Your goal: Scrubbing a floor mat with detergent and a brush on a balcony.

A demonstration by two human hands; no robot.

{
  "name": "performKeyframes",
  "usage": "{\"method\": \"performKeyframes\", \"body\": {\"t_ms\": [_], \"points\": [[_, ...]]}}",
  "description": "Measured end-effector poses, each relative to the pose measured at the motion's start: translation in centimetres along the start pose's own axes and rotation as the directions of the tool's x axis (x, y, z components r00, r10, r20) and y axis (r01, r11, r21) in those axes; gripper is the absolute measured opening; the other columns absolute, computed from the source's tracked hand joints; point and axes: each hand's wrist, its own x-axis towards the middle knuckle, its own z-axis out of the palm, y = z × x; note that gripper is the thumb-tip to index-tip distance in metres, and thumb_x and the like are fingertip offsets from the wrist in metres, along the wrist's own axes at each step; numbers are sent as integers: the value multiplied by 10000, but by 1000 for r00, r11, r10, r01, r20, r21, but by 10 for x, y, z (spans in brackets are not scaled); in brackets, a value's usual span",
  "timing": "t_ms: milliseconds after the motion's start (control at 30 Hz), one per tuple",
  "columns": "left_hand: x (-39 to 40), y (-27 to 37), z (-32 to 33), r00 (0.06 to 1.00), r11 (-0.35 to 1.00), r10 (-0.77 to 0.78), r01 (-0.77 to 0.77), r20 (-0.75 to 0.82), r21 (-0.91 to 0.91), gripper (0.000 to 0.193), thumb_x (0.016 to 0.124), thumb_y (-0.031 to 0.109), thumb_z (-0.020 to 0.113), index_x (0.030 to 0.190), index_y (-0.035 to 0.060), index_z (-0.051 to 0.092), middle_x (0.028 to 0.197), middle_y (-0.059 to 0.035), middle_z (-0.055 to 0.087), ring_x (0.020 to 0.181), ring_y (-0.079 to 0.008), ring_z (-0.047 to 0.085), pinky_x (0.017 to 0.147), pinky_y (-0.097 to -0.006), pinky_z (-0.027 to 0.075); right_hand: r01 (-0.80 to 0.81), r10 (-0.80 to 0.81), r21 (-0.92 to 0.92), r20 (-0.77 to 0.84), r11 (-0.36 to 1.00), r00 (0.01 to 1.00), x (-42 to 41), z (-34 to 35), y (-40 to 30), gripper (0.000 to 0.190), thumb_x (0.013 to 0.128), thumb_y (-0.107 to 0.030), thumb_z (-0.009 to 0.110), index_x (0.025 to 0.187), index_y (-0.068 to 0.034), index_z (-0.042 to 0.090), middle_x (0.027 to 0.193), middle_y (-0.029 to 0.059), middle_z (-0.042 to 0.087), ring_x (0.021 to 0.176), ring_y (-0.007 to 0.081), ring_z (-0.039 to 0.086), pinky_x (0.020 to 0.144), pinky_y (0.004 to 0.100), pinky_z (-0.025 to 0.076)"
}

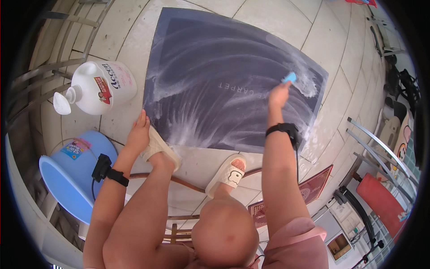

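Note:
A dark grey floor mat (208, 74) lies on the tiled floor, streaked with whitish suds. My right hand (279, 95) is shut on a light-blue brush (289, 78), which touches the mat's right part beside a thick patch of foam (307, 85). What the underside of the brush looks like is hidden. My left hand (139, 129) rests at the mat's lower left corner, by my slipper, fingers together and pointing away from me; whether it presses the mat's edge is not clear. Each wrist bears a black strap with a small device.
A large white pump bottle (104, 87) stands left of the mat. Nearer me, a blue bucket (79, 158) is tipped on its side. My slippers (230, 175) are at the mat's near edge. Metal racks (379, 141) and a dark red printed mat (315, 185) lie to the right.

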Motion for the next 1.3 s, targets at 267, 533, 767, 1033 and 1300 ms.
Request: {"method": "performKeyframes", "body": {"t_ms": [267, 533, 767, 1033, 1300], "points": [[-17, -17, -8, 993, 996, -77, 81, 86, -45, 475, 788, -37, 399, 1262, -74, 402, 1454, -203, 167, 1312, -309, 281, 1024, -460, 291, 935, -919, 325, 395, 141, 1, -213, 3, -81, 729, 755, -64, 511, 1408, -245, 242, 634, 107, 590, 544, 278, 602, 498, 423, 481], [-10, -6, -7, 995, 997, -59, 64, 82, -54, 490, 789, -44, 398, 1278, -69, 387, 1459, -202, 153, 1317, -310, 270, 1039, -481, 256, -114, 127, -89, 161, 989, 979, -22, -23, 60, 479, 949, -218, 308, 1401, -93, 207, 941, 222, 631, 810, 365, 627, 722, 474, 473], [-9, -7, -7, 990, 997, -82, 81, 111, 17, 513, 771, -60, 402, 1283, -58, 394, 1462, -198, 141, 1316, -313, 268, 1045, -506, 240, 727, -762, 393, 587, 563, 273, -255, -4, -88, 704, 782, -68, 500, 1415, -178, 212, 664, 164, 601, 558, 303, 610, 502, 413, 486], [-10, -2, -18, 992, 994, -63, 73, 110, -84, 542, 759, -76, 398, 1299, -59, 363, 1462, -199, 138, 1327, -317, 239, 1037, -516, 250, 23, -5, -93, 189, 995, 982, -60, -53, 141, 464, 950, -255, 354, 1400, -242, 246, 788, 189, 647, 648, 359, 625, 558, 448, 472], [-5, -6, -2, 994, 998, -58, 58, 91, 7, 513, 762, -72, 395, 1275, -59, 386, 1457, -214, 140, 1332, -318, 227, 1033, -518, 256, 699, -714, 293, 547, 653, 437, -246, -1, -55, 661, 828, -100, 468, 1422, -192, 192, 667, 155, 594, 541, 306, 605, 503, 432, 484]]}}
